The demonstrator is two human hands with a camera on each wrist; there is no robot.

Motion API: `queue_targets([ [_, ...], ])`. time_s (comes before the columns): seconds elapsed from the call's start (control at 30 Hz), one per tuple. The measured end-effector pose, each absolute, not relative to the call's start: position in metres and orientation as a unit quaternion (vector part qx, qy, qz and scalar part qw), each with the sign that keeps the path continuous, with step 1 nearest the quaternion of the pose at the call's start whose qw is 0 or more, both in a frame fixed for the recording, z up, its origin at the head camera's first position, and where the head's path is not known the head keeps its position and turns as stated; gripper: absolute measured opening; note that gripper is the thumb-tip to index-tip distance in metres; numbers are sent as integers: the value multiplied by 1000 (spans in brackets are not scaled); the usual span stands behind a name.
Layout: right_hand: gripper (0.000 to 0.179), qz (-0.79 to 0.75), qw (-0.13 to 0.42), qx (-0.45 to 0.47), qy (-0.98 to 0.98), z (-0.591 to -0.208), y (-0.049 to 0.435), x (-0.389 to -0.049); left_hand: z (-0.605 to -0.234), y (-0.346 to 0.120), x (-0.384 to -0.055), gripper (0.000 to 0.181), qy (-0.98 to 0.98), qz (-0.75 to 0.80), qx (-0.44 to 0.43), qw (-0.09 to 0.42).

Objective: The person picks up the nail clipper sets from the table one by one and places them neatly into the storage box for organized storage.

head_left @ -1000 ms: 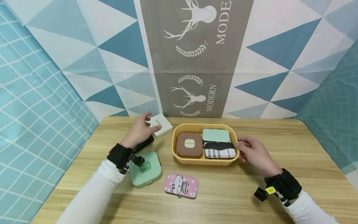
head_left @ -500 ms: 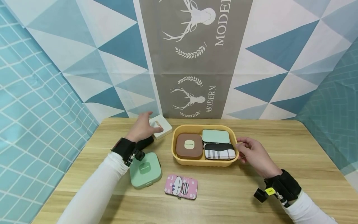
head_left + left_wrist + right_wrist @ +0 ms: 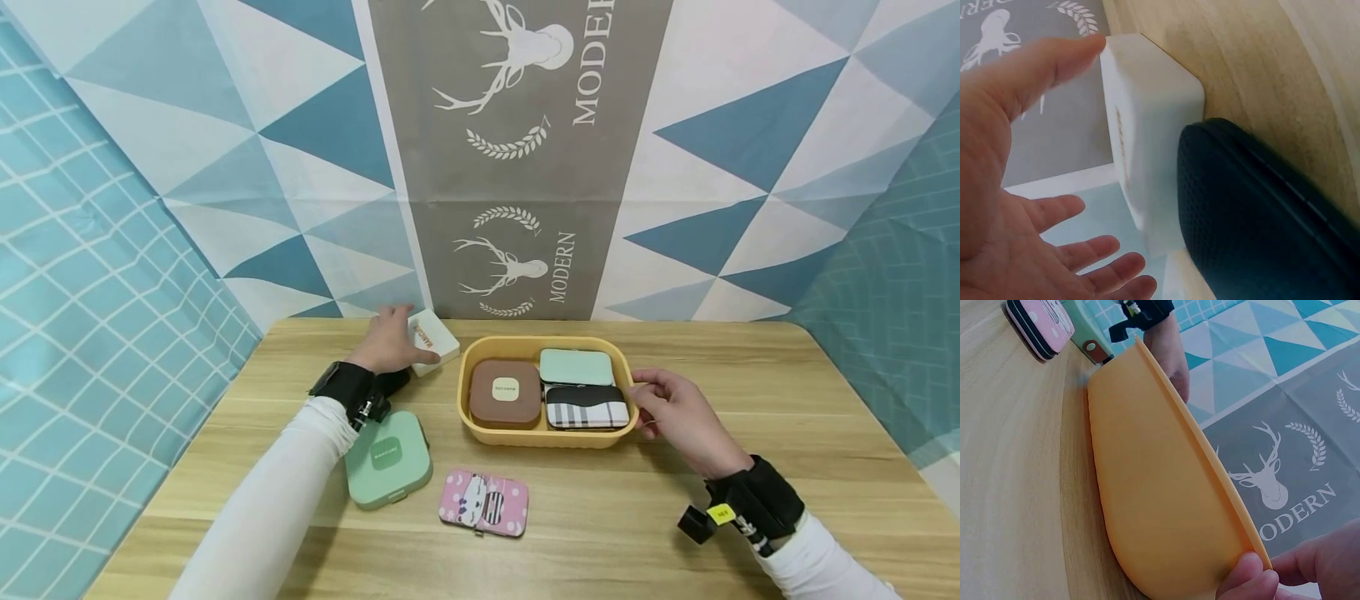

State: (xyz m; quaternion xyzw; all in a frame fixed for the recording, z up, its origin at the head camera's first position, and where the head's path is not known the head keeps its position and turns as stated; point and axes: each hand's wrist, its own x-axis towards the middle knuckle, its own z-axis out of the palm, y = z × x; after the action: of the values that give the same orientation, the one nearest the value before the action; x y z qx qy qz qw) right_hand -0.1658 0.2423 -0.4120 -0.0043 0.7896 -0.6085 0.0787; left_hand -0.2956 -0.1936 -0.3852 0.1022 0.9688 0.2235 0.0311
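My left hand (image 3: 390, 340) is over a white manicure box (image 3: 437, 346) at the back left of the table. In the left wrist view the thumb reaches the edge of the white box, while the other fingers stand spread apart from it. My right hand (image 3: 686, 417) pinches the right end of a yellow basket (image 3: 540, 437) between thumb and fingers; the right wrist view shows the pinch on its rim. Inside the basket lie a brown square manicure case (image 3: 506, 408), a mint flat case (image 3: 576, 367) and a black-and-plaid case (image 3: 587, 408).
A black case (image 3: 1241, 206) lies against the white box, partly under my left wrist in the head view. Nearer are a mint square case (image 3: 388, 467) and a pink cat-print case (image 3: 483, 503). A patterned cloth backdrop (image 3: 517, 208) rises behind the table.
My left hand has shifted slightly right, further over the white box, its thumb lower across the box's front. The right hand stays at the basket's end.
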Motion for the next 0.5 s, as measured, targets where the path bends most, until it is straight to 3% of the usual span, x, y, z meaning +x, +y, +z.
queue_targets([
  [0.5,46,-599,73,1,797,-414,243,-167,-396,-193,-306,110,978,171,106,55],
])
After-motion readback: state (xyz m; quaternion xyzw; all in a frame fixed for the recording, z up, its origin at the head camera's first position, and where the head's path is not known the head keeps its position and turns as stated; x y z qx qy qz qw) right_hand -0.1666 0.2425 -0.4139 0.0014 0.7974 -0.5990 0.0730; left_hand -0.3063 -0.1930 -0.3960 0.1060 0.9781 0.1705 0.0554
